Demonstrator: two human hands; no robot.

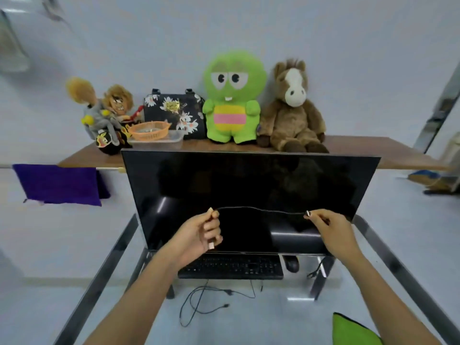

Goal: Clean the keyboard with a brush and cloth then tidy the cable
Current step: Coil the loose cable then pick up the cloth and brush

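A thin black cable (258,209) stretches in front of the dark monitor (249,190), held at both ends. My left hand (199,235) pinches its left part, with a pale end piece showing under the fingers. My right hand (331,226) pinches the right end at a small plug. Below the hands lies the black keyboard (231,266) on a glass table (119,247). A green cloth (353,331) shows at the lower right corner. No brush is visible.
A black mouse (291,263) sits right of the keyboard. Loose black cables (199,302) lie beneath the glass. A purple cloth (59,184) hangs at left. Behind the monitor, a wooden shelf (373,150) carries plush toys, a floral bag and an orange basket (150,130).
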